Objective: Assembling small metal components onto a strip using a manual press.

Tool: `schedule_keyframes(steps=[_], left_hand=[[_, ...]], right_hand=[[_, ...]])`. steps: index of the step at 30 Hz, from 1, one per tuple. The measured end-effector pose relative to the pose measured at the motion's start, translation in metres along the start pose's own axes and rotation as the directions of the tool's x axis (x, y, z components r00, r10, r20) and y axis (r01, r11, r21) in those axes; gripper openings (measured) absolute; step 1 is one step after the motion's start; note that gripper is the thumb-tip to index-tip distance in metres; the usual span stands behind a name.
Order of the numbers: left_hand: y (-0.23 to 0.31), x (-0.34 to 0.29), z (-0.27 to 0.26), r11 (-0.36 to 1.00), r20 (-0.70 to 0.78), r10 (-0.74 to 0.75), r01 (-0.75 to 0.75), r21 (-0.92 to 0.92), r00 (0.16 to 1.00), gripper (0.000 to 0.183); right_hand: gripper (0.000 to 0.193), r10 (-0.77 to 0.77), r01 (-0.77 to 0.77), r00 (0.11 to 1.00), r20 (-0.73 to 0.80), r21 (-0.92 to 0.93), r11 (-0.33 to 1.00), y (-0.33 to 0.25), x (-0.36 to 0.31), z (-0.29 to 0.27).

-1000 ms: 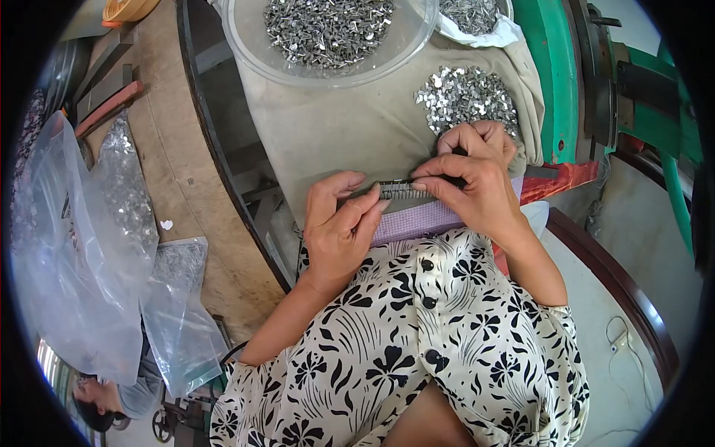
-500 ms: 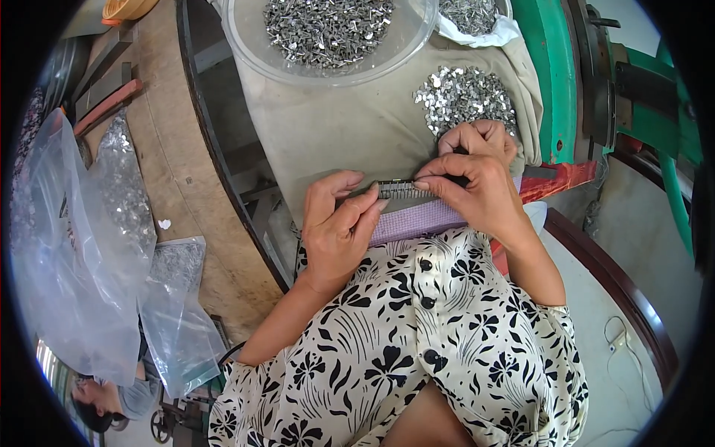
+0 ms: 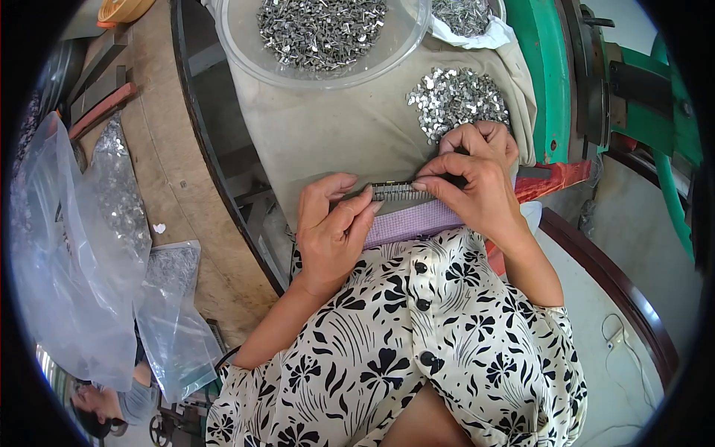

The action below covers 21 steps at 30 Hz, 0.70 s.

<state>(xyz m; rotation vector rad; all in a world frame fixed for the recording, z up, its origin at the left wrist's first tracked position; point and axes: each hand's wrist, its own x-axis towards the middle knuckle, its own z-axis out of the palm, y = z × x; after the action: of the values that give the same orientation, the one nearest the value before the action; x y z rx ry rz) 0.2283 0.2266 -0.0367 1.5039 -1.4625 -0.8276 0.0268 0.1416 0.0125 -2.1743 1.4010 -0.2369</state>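
Note:
A narrow dark strip with a comb-like row of thin metal pins (image 3: 393,191) is held level between my two hands. My left hand (image 3: 329,232) pinches its left end between thumb and fingers. The thumb and forefinger of my right hand (image 3: 482,180) close on its right end, the other fingers curled; whether they also hold a tiny metal piece is hidden. Just beyond my right hand lies a loose pile of small shiny metal pieces (image 3: 454,100) on the beige cloth (image 3: 313,134). Nearer to me, below the strip, runs a lilac woven band (image 3: 413,222).
A clear round basin (image 3: 246,63) of small metal parts stands at the far side, beside a white-lined container of thin pins (image 3: 463,18). Green machinery (image 3: 547,89) borders the right. Plastic bags (image 3: 82,261) lie on the wooden table (image 3: 160,141) at left. Another person (image 3: 112,402) is at lower left.
The whole view has shifted slightly. Both hands keep their grip on the pin strip, and its pins are tilted a little differently.

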Motion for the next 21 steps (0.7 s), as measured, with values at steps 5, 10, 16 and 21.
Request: schedule_keyframes(steps=[5, 10, 16, 21], left_hand=[[0.0, 0.0, 0.0, 1.0, -0.004, 0.01, -0.01, -0.005, 1.0, 0.025], [-0.002, 0.0, 0.001, 1.0, -0.01, 0.022, -0.022, -0.011, 1.0, 0.025], [-0.001, 0.0, 0.0, 1.0, -0.005, 0.02, -0.02, 0.005, 1.0, 0.025], [-0.001, 0.0, 0.001, 1.0, -0.002, 0.015, -0.015, 0.003, 1.0, 0.026]], right_hand=[[0.019, 0.005, -0.005, 1.0, -0.005, -0.019, 1.0, 0.003, -0.002, -0.003], [0.019, 0.005, -0.006, 1.0, -0.028, -0.032, 0.999, 0.002, -0.003, -0.004], [0.018, -0.032, 0.032, 0.999, -0.029, 0.014, 0.999, 0.011, -0.01, -0.001], [0.018, -0.02, 0.02, 1.0, 0.0, 0.133, 0.991, 0.016, -0.014, 0.0]])
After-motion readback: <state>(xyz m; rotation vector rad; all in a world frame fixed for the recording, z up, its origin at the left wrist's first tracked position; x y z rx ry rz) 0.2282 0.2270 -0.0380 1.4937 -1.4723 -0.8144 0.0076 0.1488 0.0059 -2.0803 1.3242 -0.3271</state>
